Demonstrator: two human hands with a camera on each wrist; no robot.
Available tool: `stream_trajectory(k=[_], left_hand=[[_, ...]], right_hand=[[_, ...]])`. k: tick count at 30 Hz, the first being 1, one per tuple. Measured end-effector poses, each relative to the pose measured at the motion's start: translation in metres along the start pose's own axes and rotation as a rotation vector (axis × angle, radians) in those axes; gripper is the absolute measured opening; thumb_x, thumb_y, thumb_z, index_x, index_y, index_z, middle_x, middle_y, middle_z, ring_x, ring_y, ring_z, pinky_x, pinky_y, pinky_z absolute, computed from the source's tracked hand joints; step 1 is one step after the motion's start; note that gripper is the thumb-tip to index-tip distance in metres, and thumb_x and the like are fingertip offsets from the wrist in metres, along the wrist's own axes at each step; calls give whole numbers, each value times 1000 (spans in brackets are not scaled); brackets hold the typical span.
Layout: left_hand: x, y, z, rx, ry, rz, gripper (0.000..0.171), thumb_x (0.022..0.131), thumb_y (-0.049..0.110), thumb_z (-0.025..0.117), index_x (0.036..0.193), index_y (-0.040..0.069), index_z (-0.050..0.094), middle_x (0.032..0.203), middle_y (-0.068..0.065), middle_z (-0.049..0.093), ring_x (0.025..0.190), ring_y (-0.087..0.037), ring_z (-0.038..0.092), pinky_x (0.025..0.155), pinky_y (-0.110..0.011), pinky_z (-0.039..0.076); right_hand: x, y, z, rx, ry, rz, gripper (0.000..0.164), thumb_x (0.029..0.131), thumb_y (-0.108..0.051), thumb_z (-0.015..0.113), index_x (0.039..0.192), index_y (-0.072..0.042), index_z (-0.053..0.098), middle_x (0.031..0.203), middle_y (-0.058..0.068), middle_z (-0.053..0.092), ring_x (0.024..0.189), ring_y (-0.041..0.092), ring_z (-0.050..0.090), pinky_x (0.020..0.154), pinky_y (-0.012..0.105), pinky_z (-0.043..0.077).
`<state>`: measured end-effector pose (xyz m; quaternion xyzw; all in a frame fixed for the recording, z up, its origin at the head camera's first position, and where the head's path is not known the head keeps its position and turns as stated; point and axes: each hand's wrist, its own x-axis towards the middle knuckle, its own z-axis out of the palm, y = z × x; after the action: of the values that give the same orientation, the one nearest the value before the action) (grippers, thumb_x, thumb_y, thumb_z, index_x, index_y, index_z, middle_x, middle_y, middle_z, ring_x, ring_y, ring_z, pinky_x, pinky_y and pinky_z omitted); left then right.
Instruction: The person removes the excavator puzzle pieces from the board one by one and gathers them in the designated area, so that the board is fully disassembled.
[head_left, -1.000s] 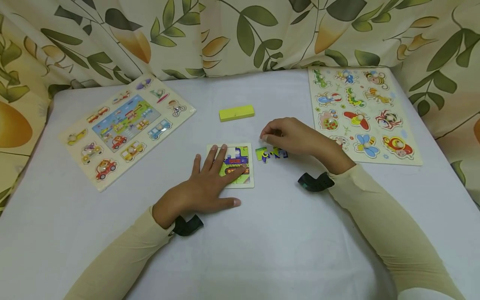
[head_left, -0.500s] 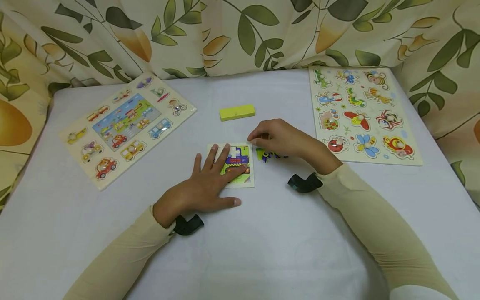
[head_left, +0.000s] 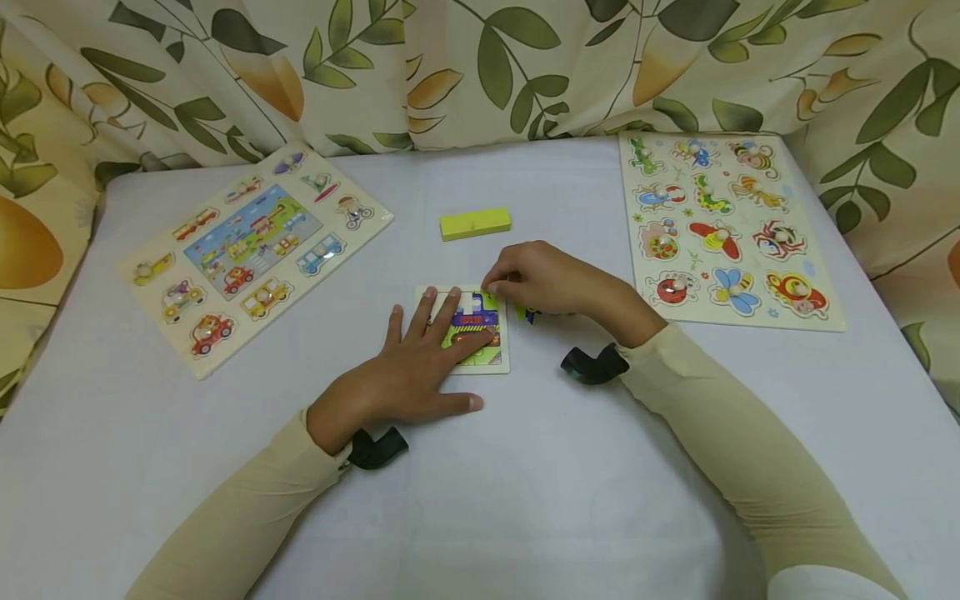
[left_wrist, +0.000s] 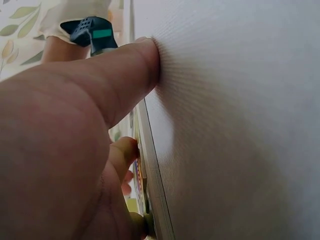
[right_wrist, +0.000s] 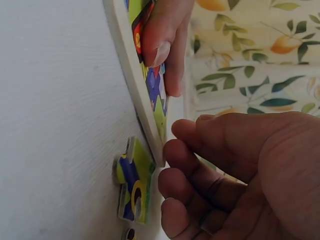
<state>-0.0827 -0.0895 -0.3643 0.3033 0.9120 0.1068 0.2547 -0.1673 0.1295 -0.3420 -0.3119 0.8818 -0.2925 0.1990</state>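
A small square jigsaw board (head_left: pixel 504 367) with a purple-and-green vehicle picture lies mid-table. My left hand (head_left: pixel 408 375) lies spread across it, its straight fingers resting on the picture and its thumb on the cloth. My right hand (head_left: pixel 543 279) is at the board's upper right corner, fingers curled and thumb close to the index finger. No piece shows between those fingertips in the right wrist view, where the curled fingers (right_wrist: pixel 175 185) stand beside the board's corner. A loose green-and-purple jigsaw piece (right_wrist: pixel 137 185) lies on the cloth by that corner, mostly hidden under the right hand in the head view.
Behind the board lies a yellow block (head_left: pixel 476 224). A vehicle peg puzzle (head_left: pixel 352 237) sits at the back left, an insect peg puzzle (head_left: pixel 693 258) at the back right. A leaf-patterned curtain (head_left: pixel 450 75) hangs along the table's far edge.
My right hand has moved left, from above the loose pieces to the board's upper right corner, covering more of those pieces. My left hand has stayed on the board.
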Motion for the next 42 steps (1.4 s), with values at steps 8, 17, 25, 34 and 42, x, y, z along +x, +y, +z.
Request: stream_trajectory(k=[8, 17, 25, 34, 42], left_hand=[[-1, 0, 0, 1, 6, 8, 80, 88, 66, 54, 155, 38, 21, 159, -10, -23, 140, -35, -28, 105, -67, -8], [0, -1, 1, -3, 2, 8, 80, 88, 66, 53, 155, 38, 20, 158, -10, -24, 140, -35, -28, 105, -67, -10], [1, -2, 1, 17, 5, -1, 81, 88, 68, 53, 155, 39, 19, 158, -9, -24, 140, -35, -28, 105, -67, -9], [0, -1, 1, 18, 3, 0, 80, 88, 67, 53, 155, 38, 20, 158, -9, -25, 140, -35, -28, 105, -66, -9], [0, -2, 1, 14, 5, 1, 81, 88, 67, 53, 155, 39, 18, 158, -9, -25, 140, -34, -30, 105, -66, -10]], right_hand=[[4, -6, -1, 26, -53, 51, 22, 99, -18, 57, 102, -6, 75, 90, 6, 61, 75, 21, 54, 67, 34, 43], [5, -9, 0, 13, -66, 61, 24, 100, -18, 55, 99, -5, 75, 91, 8, 60, 76, 22, 52, 65, 34, 41], [8, -13, -1, 23, -79, 87, 26, 102, -18, 52, 98, -5, 74, 98, 8, 60, 78, 22, 54, 67, 34, 44], [11, -11, 2, 37, -75, 122, 24, 102, -19, 52, 103, -6, 71, 102, 6, 61, 84, 22, 54, 72, 34, 44], [14, -9, 2, 15, -97, 51, 24, 99, -23, 56, 92, -11, 76, 94, 6, 59, 76, 21, 52, 65, 34, 42]])
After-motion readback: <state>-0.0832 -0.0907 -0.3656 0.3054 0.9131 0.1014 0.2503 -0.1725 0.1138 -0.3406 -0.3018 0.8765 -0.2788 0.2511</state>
